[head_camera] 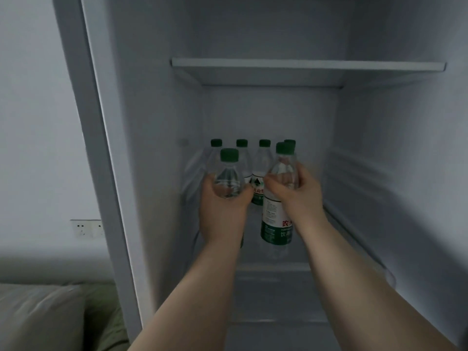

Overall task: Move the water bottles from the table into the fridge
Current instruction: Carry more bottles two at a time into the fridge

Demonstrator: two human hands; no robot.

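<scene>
1. My hands are both bare: my left hand [224, 206] shows below the left half of the fridge shelf [304, 65], my right hand [302, 196] below its middle.
2. My left forearm [202, 287] and right forearm [354, 274] are bare too, uncovered from the wrist down to the edge of view farthest from that shelf.
3. Each forearm looks narrow at the wrist and broader the farther it lies from the shelf, with a smooth, plain surface.
4. In the dim, greyish light under the shelf I cannot make out my nails or other fine detail.
</scene>
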